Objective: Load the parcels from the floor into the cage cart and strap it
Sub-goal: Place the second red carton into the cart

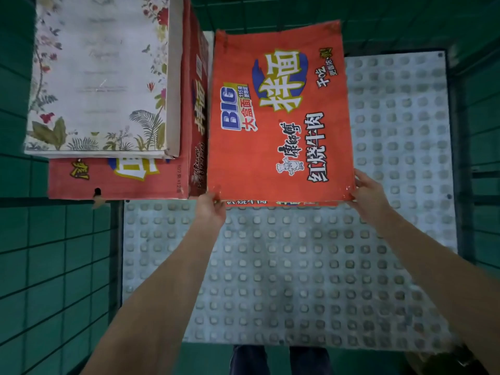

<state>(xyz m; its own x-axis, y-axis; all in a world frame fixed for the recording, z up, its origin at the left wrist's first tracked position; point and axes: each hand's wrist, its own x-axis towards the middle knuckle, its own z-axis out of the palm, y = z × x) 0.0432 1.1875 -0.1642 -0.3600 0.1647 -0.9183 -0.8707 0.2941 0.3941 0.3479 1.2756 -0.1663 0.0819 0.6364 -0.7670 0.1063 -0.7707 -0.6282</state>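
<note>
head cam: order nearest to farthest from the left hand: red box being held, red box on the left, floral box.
1. Red box being held: the left hand grips its near left corner.
2. Red box on the left: just left of that hand.
3. Floral box: stacked on it, farther back-left.

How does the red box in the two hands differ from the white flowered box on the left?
The red noodle box is bright red with large printed characters; the white flowered box is pale with plant drawings along its edges. The red noodle box is held at its near corners by the left hand and right hand; no hand touches the white flowered box. The white flowered box lies on another red carton; what lies under the red noodle box is hidden. Both are flat, rectangular cartons.
</note>
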